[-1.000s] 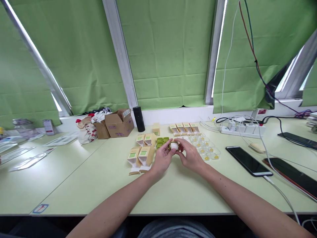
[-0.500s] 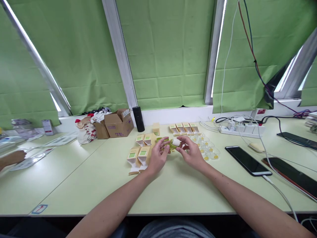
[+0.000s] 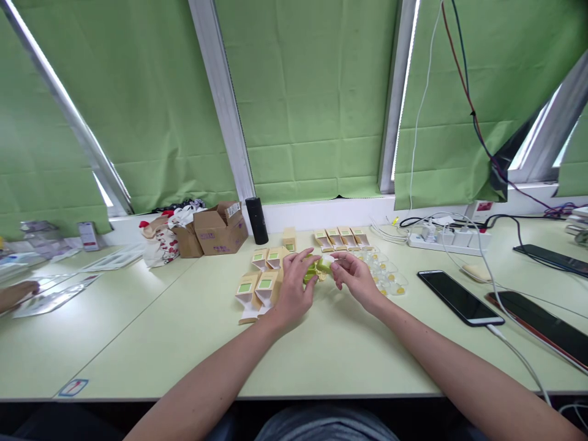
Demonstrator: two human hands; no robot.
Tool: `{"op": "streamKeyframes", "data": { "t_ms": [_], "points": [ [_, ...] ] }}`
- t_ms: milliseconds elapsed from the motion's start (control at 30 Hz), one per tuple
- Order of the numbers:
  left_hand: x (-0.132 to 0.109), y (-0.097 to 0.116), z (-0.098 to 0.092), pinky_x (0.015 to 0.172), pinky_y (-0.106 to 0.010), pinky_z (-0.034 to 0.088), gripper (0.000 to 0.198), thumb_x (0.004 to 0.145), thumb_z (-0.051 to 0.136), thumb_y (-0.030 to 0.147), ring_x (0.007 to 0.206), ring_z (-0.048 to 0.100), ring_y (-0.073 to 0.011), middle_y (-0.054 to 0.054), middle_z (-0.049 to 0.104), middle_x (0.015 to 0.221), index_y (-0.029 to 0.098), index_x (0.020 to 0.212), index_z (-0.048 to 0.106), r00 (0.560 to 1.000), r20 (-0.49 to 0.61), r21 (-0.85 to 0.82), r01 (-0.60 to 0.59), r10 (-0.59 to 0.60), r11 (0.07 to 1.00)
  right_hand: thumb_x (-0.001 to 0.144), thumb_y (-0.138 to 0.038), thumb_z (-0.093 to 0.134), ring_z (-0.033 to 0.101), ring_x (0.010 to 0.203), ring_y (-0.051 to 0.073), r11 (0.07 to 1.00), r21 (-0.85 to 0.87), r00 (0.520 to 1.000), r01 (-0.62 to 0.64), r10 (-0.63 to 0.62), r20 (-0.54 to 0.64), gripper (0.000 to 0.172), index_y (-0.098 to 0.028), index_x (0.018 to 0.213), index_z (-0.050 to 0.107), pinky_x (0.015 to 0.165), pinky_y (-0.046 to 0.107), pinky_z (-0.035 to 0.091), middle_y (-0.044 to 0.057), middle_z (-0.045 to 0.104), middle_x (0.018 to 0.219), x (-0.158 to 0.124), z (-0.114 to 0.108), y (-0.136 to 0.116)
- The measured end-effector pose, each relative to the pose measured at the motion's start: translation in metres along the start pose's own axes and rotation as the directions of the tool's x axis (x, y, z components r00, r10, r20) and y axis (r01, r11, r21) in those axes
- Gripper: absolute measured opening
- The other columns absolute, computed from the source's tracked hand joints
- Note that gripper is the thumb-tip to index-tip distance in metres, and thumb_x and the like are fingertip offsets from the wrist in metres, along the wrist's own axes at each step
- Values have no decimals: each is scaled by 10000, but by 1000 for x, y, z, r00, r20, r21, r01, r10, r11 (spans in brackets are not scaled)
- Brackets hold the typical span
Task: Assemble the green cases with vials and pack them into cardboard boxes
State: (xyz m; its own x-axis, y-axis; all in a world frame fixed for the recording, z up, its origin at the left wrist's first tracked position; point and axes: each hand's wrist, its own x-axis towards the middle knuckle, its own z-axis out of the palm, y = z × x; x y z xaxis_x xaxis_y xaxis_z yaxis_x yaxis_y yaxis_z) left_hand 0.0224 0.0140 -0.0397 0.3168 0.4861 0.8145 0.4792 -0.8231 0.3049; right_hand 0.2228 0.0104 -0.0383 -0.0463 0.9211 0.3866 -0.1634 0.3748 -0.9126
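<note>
We find the green-and-white piece [image 3: 326,264] pinched in the right hand [image 3: 361,285] above the tabletop [image 3: 349,355], showing less white than before; the left hand [image 3: 296,291] has spread (its hold we cannot tell). Cartons [image 3: 267,284]: nine.

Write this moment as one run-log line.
left hand: at green pieces | right hand: at white-and-green piece | grips: unclear | left: tan cartons | right: clear pieces with yellow spots

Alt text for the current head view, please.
A person's right hand pinches a green-and-white piece above a pale table, left hand close beside it. Small cartons sit to their left, clear plastic holders to their right, a phone farther right.
</note>
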Motion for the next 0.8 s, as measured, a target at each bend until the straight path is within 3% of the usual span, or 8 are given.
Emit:
{"op": "streamKeyframes", "data": {
  "t_ms": [300,500,633,800],
  "points": [
    [0,1,2,1143,-618,513,520,1007,626,146,1378,457,-340,-122,557,1521,342,1489,617,996,64,133,-68,59,989,770,-751,833,531,504,128,988,49,989,-145,144,32,611,-185,969,714,504,276,429,-30,611,608,-1,0,0],
    [-1,-7,6,1154,-605,502,516,1001,660,182,1353,487,-335,-127,612,1456,306,1499,606,998,45,84,-52,48,995,758,-776,827,618,607,156,980,104,984,-167,159,85,623,-170,862,728,500,265,454,59,713,760,-1,0,-2],
    [-1,-11,6,1166,-563,493,479,989,687,195,1342,520,-317,-116,646,1378,288,1458,645,999,32,15,34,-34,999,760,-759,835,597,620,156,980,103,982,-167,157,103,607,-168,842,720,506,260,448,81,737,756,-1,-3,-1],
    [2,-5,3,1147,-468,504,462,935,770,250,1304,579,-286,-93,674,1305,280,1392,707,962,73,-136,272,-265,952,784,-761,806,574,615,149,982,85,983,-171,163,89,600,-174,849,701,509,253,432,95,761,772,-1,-6,4]
  ]
}}
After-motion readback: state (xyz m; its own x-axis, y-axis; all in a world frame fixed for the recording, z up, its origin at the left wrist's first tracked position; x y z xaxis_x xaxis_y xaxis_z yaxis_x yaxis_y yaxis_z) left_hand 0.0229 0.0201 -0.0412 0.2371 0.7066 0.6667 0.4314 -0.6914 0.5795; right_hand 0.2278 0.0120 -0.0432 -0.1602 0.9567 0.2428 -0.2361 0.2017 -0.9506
